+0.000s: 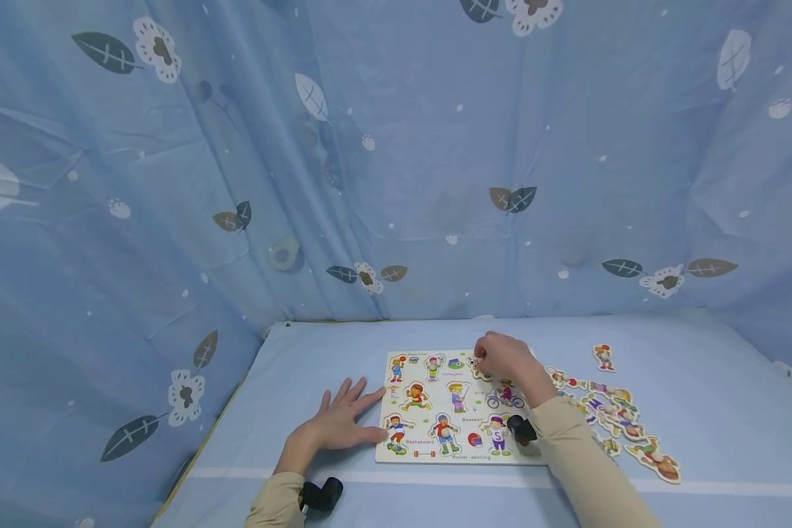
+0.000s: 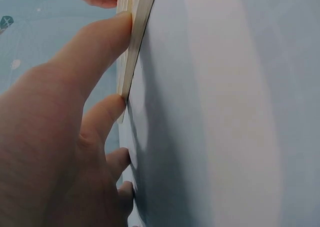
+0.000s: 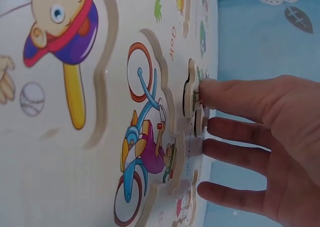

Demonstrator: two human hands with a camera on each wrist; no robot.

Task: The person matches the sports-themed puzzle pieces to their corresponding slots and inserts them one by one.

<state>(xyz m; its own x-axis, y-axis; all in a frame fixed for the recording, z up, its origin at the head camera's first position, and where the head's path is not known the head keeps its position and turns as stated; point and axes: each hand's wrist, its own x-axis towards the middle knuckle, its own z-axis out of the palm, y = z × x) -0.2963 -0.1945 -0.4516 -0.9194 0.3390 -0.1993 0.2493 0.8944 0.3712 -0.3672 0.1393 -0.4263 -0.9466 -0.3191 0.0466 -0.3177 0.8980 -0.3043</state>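
Note:
A pale wooden puzzle board [image 1: 402, 459] with cartoon sports figures lies flat on the table. My left hand [image 1: 339, 419] is spread at its left side. In the left wrist view, the thumb [image 2: 102, 42] and a forefinger touch the board's edge. Over the board's upper right part is my right hand [image 1: 507, 359]. Its thumb and fingers pinch a small wooden puzzle piece [image 3: 189, 94], which stands up from the board surface near the "Golf" label. The bicycle rider picture [image 3: 142, 137] sits in a recess beside it. The fingers hide much of the piece.
Several loose puzzle pieces [image 1: 610, 414] lie in an overlapping cluster right of the board, partly behind the right forearm. One single piece [image 1: 603, 357] lies farther back, another [image 1: 656, 460] at the cluster's front. A blue patterned curtain [image 1: 449, 183] hangs behind the table.

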